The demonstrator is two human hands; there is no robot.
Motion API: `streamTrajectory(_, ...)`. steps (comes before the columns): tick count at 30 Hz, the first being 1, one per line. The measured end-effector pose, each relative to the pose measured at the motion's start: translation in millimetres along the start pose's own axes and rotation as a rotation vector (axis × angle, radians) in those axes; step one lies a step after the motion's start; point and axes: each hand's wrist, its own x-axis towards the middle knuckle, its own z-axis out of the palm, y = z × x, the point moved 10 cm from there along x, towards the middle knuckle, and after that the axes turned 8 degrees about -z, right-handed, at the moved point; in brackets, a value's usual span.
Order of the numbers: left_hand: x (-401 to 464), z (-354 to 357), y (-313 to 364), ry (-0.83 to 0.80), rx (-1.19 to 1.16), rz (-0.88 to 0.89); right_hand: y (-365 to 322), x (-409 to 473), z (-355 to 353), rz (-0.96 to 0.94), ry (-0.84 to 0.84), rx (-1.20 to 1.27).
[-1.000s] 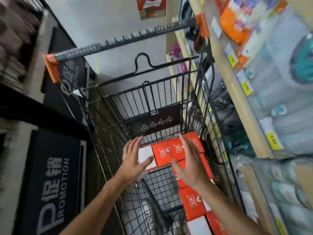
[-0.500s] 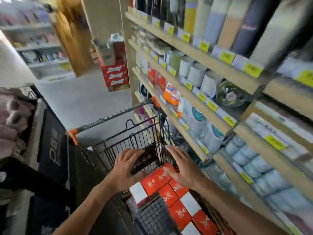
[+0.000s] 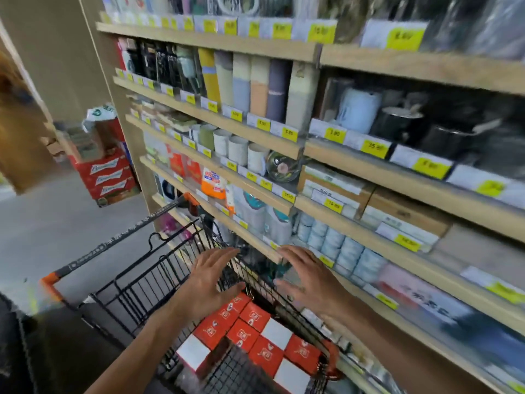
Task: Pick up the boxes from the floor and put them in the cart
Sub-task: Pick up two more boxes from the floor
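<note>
hands: left hand (image 3: 208, 282) and right hand (image 3: 308, 275) hover palms down above the cart, fingers spread, each grip holding nothing.
cart: black wire cart (image 3: 142, 285) with an orange-capped handle bar stands just beside the shelving, its far end toward the aisle floor (image 3: 56, 223).
boxes: red and white boxes (image 3: 252, 336) lie packed flat in rows along the cart's right side, below both hands.
shelves: wooden shelves (image 3: 355, 155) at right carry cups, rolls, jars and cartons behind yellow price tags (image 3: 335, 135).
background: stack of red cartons (image 3: 109, 177) sits at the end of the shelving; much of the view is blurred.
</note>
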Motion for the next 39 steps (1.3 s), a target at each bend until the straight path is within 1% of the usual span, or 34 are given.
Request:
streamTrajectory(5, 1.9, -1.0, 72.4, 0.001, 0.004, 0.166, 10.7, -43.9, -43.3, 0.031, 0.098, -0.045)
streamTrajectory(9, 1.4, 13.3, 130.8, -0.052, 0.002, 0.258, 21.8, -93.2, -73.9, 0.084, 0.139, -0.057)
streamTrajectory(13, -1.2, 46.2, 197.7, -0.115, -0.024, 0.383, 48.2, -168.4, -101.6, 0.17, 0.2, -0.097)
streamTrajectory(16, -4.1, 77.9, 247.2, -0.15, -0.008, 0.442, 76.2, -229.4, -113.7, 0.264, 0.196, -0.073)
streamTrajectory(17, -6.2, 87.6, 263.8, -0.159, -0.002, 0.466, 82.3, -248.7, -119.5, 0.285, 0.218, -0.074)
streamTrajectory(21, -20.0, 122.3, 330.3, -0.214, 0.0, 0.611, 87.4, -323.6, -136.3, 0.379, 0.293, -0.098)
streamTrajectory(25, -29.8, 157.1, 388.1, -0.324, 0.025, 0.717, 96.4, -401.0, -150.8, 0.562, 0.322, -0.112)
streamTrajectory(27, -32.7, 174.8, 414.2, -0.366, 0.039, 0.778, 97.0, -437.5, -159.5, 0.64, 0.336, -0.16)
streamTrajectory(30, -45.3, 200.3, 452.3, -0.473, 0.051, 0.864, 88.3, -489.8, -171.5, 0.775, 0.389, -0.223)
streamTrajectory(33, -58.9, 223.1, 481.8, -0.534, 0.037, 0.952, 70.8, -534.8, -173.9, 0.903, 0.442, -0.244)
streamTrajectory(36, -78.2, 250.6, 500.3, -0.648, 0.009, 1.024, 46.7, -573.8, -167.7, 1.041, 0.469, -0.276)
streamTrajectory(39, -109.2, 266.3, 521.7, -0.683, -0.026, 1.158, 15.3, -612.9, -150.5, 1.196, 0.529, -0.283)
